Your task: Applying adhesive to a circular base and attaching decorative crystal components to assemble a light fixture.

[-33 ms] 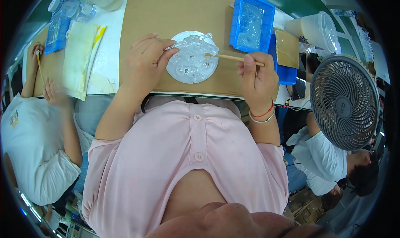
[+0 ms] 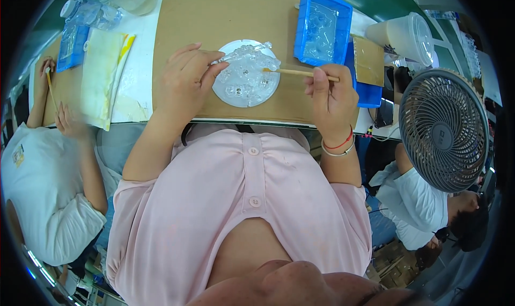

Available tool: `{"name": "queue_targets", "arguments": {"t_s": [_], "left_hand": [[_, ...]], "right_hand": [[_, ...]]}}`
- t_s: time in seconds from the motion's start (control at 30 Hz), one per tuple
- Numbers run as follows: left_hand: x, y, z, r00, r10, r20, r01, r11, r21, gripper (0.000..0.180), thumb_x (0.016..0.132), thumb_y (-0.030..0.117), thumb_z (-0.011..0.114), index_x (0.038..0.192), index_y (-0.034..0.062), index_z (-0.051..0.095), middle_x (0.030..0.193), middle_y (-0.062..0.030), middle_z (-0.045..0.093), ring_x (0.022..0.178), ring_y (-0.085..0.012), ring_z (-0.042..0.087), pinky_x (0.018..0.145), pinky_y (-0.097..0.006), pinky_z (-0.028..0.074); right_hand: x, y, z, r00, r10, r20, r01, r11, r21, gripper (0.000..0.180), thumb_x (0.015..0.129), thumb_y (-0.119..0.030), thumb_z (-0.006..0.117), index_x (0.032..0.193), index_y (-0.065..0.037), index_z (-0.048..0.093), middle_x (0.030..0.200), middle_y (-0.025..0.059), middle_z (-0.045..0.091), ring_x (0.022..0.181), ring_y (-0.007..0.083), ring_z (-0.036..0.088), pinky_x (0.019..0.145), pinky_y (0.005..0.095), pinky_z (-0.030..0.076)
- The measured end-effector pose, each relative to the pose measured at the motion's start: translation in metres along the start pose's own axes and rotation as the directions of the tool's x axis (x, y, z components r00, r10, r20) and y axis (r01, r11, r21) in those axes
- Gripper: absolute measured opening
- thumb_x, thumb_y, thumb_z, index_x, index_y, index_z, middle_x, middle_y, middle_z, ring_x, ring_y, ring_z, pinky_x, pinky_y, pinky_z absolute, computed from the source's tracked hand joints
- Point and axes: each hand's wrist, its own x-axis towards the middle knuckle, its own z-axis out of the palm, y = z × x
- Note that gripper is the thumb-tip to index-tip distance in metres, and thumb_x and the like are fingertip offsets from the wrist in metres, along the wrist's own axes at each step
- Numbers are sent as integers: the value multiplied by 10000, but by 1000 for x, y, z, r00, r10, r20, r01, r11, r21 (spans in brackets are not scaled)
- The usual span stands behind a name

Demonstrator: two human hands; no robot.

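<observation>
A clear plastic piece (image 2: 252,79), knobbly and with small metal-looking spots, lies over a round white disc (image 2: 225,94) in front of me. My left hand (image 2: 190,72) grips the piece's upper left edge, its thumb and forefinger close together there. Between the fingers of my right hand (image 2: 330,89) is a thin wooden-handled brush (image 2: 300,72). The orange-brown tip of this brush meets the right half of the clear piece. Whether the tip presses on it or hovers just over it, I cannot tell.
Brown cardboard (image 2: 214,16) covers the tabletop. A blue bin (image 2: 300,43) of clear parts stands at the far right, near a lidded plastic tub (image 2: 394,35) and a fan (image 2: 442,131). At left are a yellowish cloth (image 2: 102,75), a bottle (image 2: 96,12) and a co-worker's hands (image 2: 65,118).
</observation>
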Motion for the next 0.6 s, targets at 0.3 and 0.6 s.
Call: {"name": "queue_targets", "arguments": {"t_s": [0.3,0.6], "left_hand": [[4,5,0,999,0,34,-1,999,34,129,755,44,746,853,32,662,807,-70,683,740,-231,658,885,-399,520],[4,1,2,999,-44,-6,44,999,32,134,750,114,756,849,64,681,757,-58,669,780,-260,648,851,-394,514]], "right_hand": [[1,19,-6,997,67,-33,-62,989,136,131,964,-131,542,927,-6,527,703,72,637,565,85,586,527,199,463],[-34,22,-17,998,28,-57,-18,986,168,139,965,-126,526,924,6,516,712,92,641,589,107,607,527,211,475]]}}
